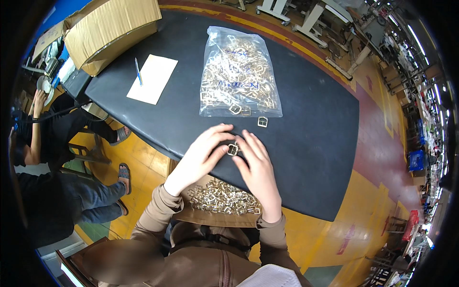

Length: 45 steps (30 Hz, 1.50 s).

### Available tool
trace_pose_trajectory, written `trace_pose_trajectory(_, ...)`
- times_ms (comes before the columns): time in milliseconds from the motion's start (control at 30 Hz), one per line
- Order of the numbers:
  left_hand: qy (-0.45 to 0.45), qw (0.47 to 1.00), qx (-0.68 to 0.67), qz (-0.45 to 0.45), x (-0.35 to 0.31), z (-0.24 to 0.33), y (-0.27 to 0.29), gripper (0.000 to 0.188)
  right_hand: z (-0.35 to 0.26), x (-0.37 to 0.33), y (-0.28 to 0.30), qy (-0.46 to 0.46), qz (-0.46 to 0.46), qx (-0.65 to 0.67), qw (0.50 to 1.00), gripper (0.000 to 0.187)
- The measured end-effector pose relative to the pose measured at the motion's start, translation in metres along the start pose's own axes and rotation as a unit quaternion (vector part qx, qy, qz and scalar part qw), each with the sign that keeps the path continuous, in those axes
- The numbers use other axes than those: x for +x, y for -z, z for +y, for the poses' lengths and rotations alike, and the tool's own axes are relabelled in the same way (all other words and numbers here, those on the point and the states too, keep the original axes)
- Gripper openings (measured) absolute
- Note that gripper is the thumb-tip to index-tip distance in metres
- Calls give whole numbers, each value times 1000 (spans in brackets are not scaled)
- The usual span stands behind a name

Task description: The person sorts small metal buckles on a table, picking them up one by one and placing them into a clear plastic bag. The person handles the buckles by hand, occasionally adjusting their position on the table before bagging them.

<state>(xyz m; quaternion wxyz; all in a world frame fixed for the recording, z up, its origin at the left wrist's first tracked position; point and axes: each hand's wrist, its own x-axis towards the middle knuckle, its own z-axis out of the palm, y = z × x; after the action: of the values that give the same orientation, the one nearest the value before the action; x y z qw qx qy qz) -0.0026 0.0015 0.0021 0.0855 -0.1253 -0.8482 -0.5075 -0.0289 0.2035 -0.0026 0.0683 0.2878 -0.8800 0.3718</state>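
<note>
A small gold-coloured metal buckle (pixel 233 150) with a centre bar sits between my two hands, just above or on the black tabletop. My left hand (pixel 203 150) has its thumb at the buckle's left edge and its fingers curved over the far side. From the other side, my right hand (pixel 258 165) meets the buckle with its fingertips, thumb on the near side. Farther off, a single buckle (pixel 262 122) lies on the table. Beyond it is a clear plastic bag (pixel 236 71) full of similar buckles, with a few at its near edge.
An open carton (pixel 215 219) holding many loose buckles is at my lap, below the table edge. Paper (pixel 160 76) with a pen (pixel 138 71) lies at the table's left. A cardboard box (pixel 112 33) stands at far left. People sit on the left.
</note>
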Motion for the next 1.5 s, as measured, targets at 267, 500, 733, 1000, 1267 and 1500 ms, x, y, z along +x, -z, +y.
trace_pose_trajectory(267, -69, 988, 140, -4, 43, -19, -9, 33, -15, -38, -6, 99, -146, 78, 981, 32)
trace_pose_trajectory(500, -77, 957, 281, 10, 46, -19, -38, 36, -16, -79, 44, 34, -149, 129, 980, 26)
trace_pose_trajectory(733, -30, 985, 140, -99, 7, 3, -15, 26, 3, -20, 36, -30, 4, 111, 993, 33)
trace_pose_trajectory(1000, 64, 997, 36, -10, 2, 2, 30, 18, -5, -8, -11, 84, -81, 2, 993, 37)
trace_pose_trajectory(1267, -123, 971, 204, -34, 77, -29, -30, 46, -22, -87, 27, 66, -202, 56, 975, 35)
trace_pose_trajectory(1500, -159, 947, 271, -59, 102, -35, -64, 51, -24, -103, 44, 26, -119, 93, 988, 35)
